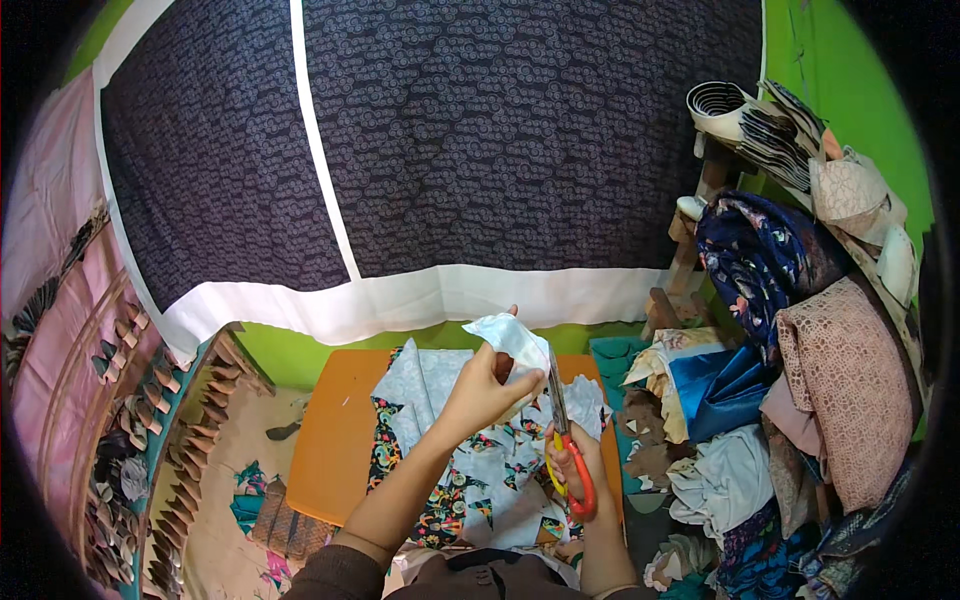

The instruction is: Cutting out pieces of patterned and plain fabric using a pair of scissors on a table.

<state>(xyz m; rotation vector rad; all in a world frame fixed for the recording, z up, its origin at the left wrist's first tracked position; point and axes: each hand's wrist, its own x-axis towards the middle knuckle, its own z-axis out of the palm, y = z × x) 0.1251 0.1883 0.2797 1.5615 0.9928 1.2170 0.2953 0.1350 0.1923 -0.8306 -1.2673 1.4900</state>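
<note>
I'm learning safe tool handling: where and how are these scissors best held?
Probably by the red and yellow handles, from below, where the right hand holds them. The scissors point blades up, so the loops sit lowest; the metal blades rise beside the pale cloth in the left hand.

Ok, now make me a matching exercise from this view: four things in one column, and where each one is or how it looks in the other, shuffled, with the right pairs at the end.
Things
1. Scissors
2. Table
3. Pale cloth piece
4. Dark patterned cloth

Places and looks
A. Hanging behind the work, edged in white
B. In the right hand, with red and yellow handles
C. Orange-topped, with printed fabric lying on it
D. Held up in the fingers of the left hand

Right pairs: 1-B, 2-C, 3-D, 4-A
</note>
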